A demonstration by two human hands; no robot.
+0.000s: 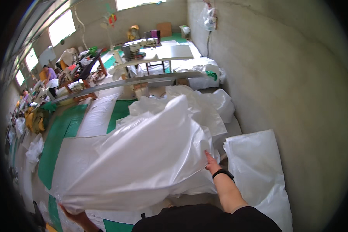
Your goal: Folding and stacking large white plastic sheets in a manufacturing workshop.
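A large white plastic sheet (pixel 143 154) hangs stretched between my two hands, its middle billowing up to a peak. At its near left corner, my left hand (pixel 75 217) is closed on the edge, with some of the fingers hidden under the sheet. My right hand (pixel 212 163), below a black wristband (pixel 223 174), grips the right edge, the index finger lying along the sheet and the other fingers partly hidden. Behind the raised sheet lies a crumpled heap of similar white sheeting (pixel 208 106).
Folded white sheeting (pixel 255 166) lies by the bare wall (pixel 290 89) on my right. Green floor covering (pixel 60 150) shows at left. A long metal rail (pixel 131 82) crosses beyond the heap, before a sewing machine table (pixel 174 53). A person (pixel 49 73) is far left among piled goods.
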